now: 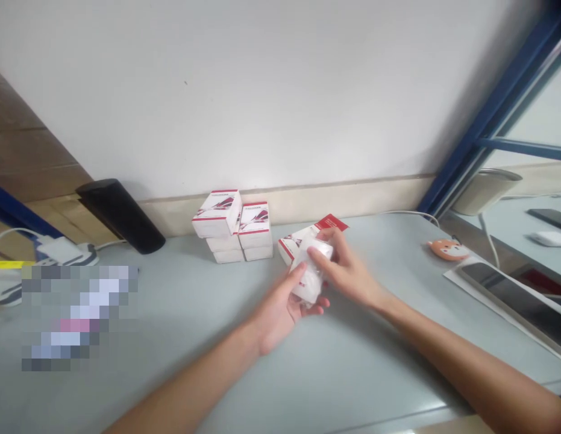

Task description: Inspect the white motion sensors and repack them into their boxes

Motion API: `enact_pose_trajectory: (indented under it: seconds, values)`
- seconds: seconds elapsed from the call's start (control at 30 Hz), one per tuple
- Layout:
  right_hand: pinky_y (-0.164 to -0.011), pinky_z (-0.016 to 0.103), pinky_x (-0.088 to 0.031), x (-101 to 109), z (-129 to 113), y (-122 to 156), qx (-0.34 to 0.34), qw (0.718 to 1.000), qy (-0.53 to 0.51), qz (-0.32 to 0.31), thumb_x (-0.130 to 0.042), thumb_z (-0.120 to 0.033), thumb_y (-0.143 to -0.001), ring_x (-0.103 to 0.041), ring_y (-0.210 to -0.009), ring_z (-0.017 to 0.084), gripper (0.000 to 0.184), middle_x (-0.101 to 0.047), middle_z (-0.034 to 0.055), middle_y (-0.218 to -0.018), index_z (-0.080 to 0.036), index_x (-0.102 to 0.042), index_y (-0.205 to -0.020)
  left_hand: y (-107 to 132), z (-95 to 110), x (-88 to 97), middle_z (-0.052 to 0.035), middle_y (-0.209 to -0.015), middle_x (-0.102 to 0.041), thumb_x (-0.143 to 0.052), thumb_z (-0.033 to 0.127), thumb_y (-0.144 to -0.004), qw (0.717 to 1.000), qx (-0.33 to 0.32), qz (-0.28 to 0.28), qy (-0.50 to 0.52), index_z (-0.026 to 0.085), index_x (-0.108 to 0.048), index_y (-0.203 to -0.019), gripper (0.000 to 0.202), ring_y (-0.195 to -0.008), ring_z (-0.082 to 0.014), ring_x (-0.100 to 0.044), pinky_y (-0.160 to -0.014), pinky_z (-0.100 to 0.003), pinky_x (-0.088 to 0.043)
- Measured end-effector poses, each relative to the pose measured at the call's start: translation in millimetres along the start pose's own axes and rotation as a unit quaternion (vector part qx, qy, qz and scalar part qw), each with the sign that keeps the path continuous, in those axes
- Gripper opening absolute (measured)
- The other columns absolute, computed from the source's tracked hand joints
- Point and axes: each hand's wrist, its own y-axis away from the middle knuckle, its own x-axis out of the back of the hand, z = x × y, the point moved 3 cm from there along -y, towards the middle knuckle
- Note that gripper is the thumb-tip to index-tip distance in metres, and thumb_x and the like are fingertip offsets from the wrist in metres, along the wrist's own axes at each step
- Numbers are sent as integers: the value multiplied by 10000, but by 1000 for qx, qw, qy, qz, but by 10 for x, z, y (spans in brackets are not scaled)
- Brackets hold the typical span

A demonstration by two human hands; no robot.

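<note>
Above the middle of the grey table (208,337), both hands hold a small white packet in clear plastic wrap (310,278). My left hand (280,313) supports it from below, thumb pressed on its face. My right hand (346,265) grips the packet's upper right side between thumb and fingers. What lies inside the wrapping I cannot make out. Just behind the hands, partly covered by them, is a white and red box (289,246) with a red flap (332,222) sticking out. To its left stand several stacked white boxes (217,214) with dark red edges and a printed pattern.
A black cylinder (122,214) leans near the wall at left, beside a white power strip (65,250). At right lie an orange animal-face object (447,248) and a dark phone-like slab (510,295) on white paper. A blue frame (492,108) rises there.
</note>
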Motion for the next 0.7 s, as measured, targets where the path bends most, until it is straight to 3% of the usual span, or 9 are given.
enact_pose_trajectory:
  seconds: [0.17, 0.37, 0.47, 0.7]
  values:
    - [-554, 298, -505, 246, -75, -105, 19, 999, 35, 5, -735, -555, -890, -627, -649, 168, 355, -686, 8, -875, -251, -568, -969, 13, -27, 49, -135, -1072, -750, -713, 413, -958, 998, 35, -33, 34, 177, -590, -1413, 528, -856, -245, -757, -809, -363, -558]
    - [-587, 278, -430, 289, -128, -113, 15, 997, 79, 18, -752, -585, -874, -564, -661, 147, 403, -662, 11, -770, -207, -629, -806, 7, -40, 80, -168, -1104, -751, -696, 431, -965, 996, 39, -75, 24, 137, -659, -1323, 465, -881, -257, -761, -836, -380, -567]
    - [-556, 267, -400, 288, -123, -135, 38, 995, 79, 54, -766, -585, -862, -538, -626, 133, 404, -655, 3, -753, -209, -628, -812, -4, -25, 68, -177, -1139, -748, -673, 480, -975, 995, 43, -90, 3, 135, -676, -1302, 476, -868, -254, -761, -819, -375, -569]
    - [-556, 259, -436, 410, -187, -134, 137, 977, 35, 159, -785, -572, -857, -575, -601, 139, 384, -671, 9, -687, -213, -652, -831, -19, -3, 24, -190, -1200, -734, -605, 592, -982, 997, 15, -71, -24, 156, -621, -1399, 604, -997, -283, -760, -983, -441, -546]
